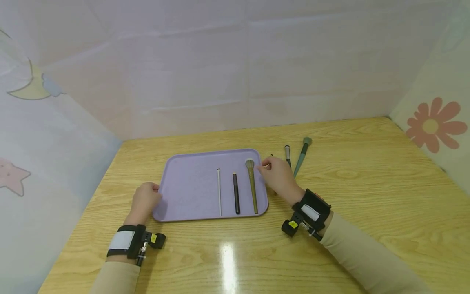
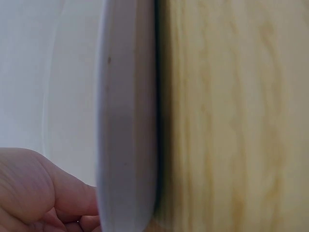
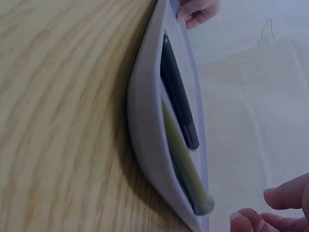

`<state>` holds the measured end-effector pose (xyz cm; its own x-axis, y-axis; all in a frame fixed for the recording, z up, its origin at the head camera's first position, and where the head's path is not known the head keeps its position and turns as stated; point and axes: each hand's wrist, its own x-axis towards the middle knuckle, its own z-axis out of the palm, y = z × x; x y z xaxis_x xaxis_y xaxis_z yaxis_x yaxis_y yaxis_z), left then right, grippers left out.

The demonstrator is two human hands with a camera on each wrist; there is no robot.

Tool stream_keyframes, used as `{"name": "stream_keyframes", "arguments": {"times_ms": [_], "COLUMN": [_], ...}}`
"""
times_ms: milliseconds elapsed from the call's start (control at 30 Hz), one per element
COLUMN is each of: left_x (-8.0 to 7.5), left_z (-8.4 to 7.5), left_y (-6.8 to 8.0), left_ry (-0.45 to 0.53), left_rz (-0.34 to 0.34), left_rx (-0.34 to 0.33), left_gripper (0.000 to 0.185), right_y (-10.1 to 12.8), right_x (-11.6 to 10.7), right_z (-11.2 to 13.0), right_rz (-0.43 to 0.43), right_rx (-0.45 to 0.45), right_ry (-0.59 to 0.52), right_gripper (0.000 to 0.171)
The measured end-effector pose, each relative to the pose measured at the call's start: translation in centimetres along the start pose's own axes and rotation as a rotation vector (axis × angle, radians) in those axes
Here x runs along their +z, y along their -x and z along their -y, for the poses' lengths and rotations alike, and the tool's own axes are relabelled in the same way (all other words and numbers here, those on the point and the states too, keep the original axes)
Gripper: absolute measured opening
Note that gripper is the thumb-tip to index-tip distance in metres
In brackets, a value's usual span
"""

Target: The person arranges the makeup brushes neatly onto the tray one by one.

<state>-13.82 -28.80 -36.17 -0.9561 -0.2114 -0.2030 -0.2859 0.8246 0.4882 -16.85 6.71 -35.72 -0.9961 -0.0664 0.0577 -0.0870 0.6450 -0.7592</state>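
A lilac tray lies on the wooden table. My left hand pinches its left rim between thumb and curled fingers. Three makeup brushes lie side by side on the tray's right half: a thin white one, a black one and an olive-handled one with fluffy pale bristles. Over the tray's right edge, near the fluffy head, hovers my right hand. In the right wrist view its thumb and fingertips are loosely bent and apart, with nothing between them.
Beyond my right hand lie a green brush and a dark brush with a grey end. Another brush is mostly hidden behind that hand. A pale cloth wall rises at the table's back edge.
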Motion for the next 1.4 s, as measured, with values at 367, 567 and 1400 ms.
{"name": "stream_keyframes", "arguments": {"times_ms": [367, 567, 1400], "left_x": [0.0, -0.1, -0.1], "left_z": [-0.1, -0.2, -0.2], "left_y": [0.0, 0.1, 0.1], "left_ry": [-0.001, 0.008, 0.019], "left_rz": [0.002, 0.008, 0.011], "left_rx": [-0.016, -0.014, -0.026], "left_gripper": [0.037, 0.037, 0.035], "right_y": [0.0, 0.1, 0.0], "right_x": [-1.2, -1.9, -3.0], "right_z": [-1.8, -2.4, -4.2], "right_rz": [-0.012, -0.035, -0.052], "right_rx": [0.009, 0.013, 0.006], "right_ry": [-0.005, 0.017, 0.005], "right_gripper": [0.024, 0.025, 0.025]}}
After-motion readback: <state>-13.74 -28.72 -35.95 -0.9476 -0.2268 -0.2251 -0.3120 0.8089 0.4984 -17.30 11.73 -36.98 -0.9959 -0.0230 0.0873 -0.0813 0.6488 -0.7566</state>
